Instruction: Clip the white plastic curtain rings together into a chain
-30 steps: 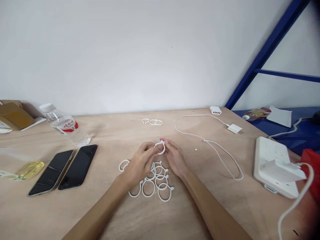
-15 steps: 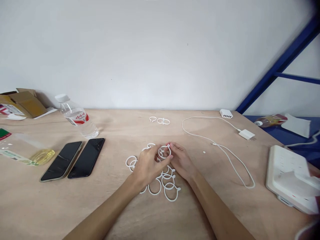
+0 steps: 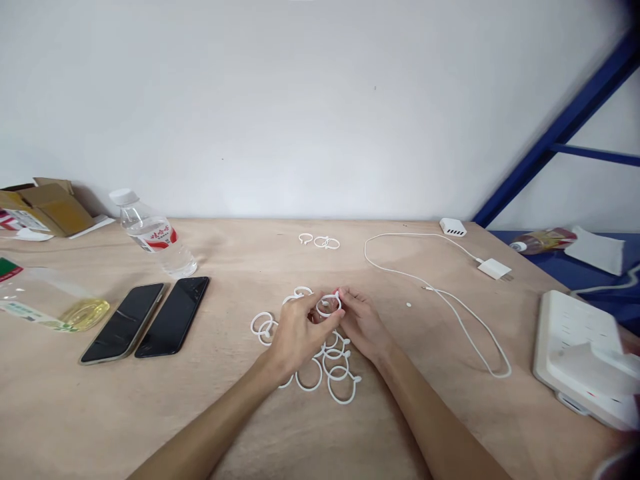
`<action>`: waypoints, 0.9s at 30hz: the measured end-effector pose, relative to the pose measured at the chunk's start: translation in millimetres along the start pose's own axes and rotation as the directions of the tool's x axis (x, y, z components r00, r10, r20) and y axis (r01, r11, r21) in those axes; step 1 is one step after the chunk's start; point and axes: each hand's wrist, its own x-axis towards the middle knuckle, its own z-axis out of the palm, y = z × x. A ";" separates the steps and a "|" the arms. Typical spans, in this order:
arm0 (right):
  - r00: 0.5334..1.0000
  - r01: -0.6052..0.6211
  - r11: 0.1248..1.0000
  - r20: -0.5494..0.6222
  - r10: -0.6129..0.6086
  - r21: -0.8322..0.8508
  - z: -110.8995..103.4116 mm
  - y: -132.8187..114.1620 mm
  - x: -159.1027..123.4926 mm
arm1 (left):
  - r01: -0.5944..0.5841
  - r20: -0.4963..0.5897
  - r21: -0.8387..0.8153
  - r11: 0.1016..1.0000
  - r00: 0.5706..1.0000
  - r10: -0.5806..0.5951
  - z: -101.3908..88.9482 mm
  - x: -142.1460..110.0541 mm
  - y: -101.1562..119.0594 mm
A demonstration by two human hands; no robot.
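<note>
A white plastic curtain ring [image 3: 328, 296] with a small knob is held between both hands above the table. My left hand [image 3: 296, 335] pinches it at its left and near side with thumb and fingers. On the other side, the fingertips of my right hand [image 3: 365, 327] close on the ring near its knob. Several similar white rings [image 3: 341, 403] lie loose and overlapping under and around my hands, partly hidden by the left one. Farther back, a few more white rings [image 3: 327, 247] rest near the wall.
Two dark phones [image 3: 173, 317], a water bottle [image 3: 160, 240], a bottle of yellow liquid [image 3: 83, 313] and a cardboard box [image 3: 57, 207] are on the left. To the right are a white cable [image 3: 467, 328], a plug adapter [image 3: 494, 269], a white hub [image 3: 453, 227] and a power strip [image 3: 575, 327].
The ring in my hands has tipped flatter and its near edge looks slightly raised. Both hands stay in almost the same place, and the loose rings have not moved.
</note>
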 end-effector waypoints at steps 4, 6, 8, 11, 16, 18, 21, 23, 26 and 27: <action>0.997 0.074 0.992 -0.011 -0.076 -0.102 -0.9 5.7 1.4 | -0.056 0.127 0.063 0.996 0.991 0.048 -16.5 11.0 -3.9; 0.984 0.157 0.951 -0.035 -0.172 -0.265 -0.1 9.6 0.4 | -0.104 0.138 0.114 0.988 0.986 0.088 -25.1 25.6 -11.0; 0.974 0.208 0.860 0.016 -0.226 -0.467 1.9 12.6 -1.8 | -0.129 0.092 0.186 0.974 0.989 0.113 -28.5 47.9 -20.9; 0.947 0.307 0.736 0.119 -0.297 -0.603 5.3 13.9 -5.6 | -0.167 0.081 0.374 0.912 0.986 0.147 -20.1 90.0 -37.8; 0.921 0.358 0.674 0.127 -0.368 -0.646 6.0 11.8 -7.7 | -0.152 0.089 0.420 0.895 0.988 0.126 11.7 145.6 -58.6; 0.914 0.366 0.672 0.113 -0.389 -0.644 4.9 11.7 -6.8 | -0.134 0.070 0.414 0.900 0.991 0.115 22.8 157.3 -62.3; 0.912 0.367 0.678 0.102 -0.398 -0.637 3.4 12.4 -5.0 | -0.096 0.023 0.376 0.921 0.995 0.094 34.8 168.5 -65.0; 0.913 0.361 0.683 0.093 -0.397 -0.635 2.9 12.9 -4.3 | -0.070 -0.009 0.330 0.941 0.997 0.077 39.9 173.7 -65.7; 0.914 0.353 0.696 0.073 -0.399 -0.625 3.1 11.8 -4.3 | -0.040 -0.045 0.225 0.973 0.998 0.051 44.3 178.9 -65.6; 0.916 0.346 0.706 0.061 -0.395 -0.618 3.5 10.8 -4.6 | -0.029 -0.054 0.180 0.983 0.998 0.040 45.0 179.9 -65.1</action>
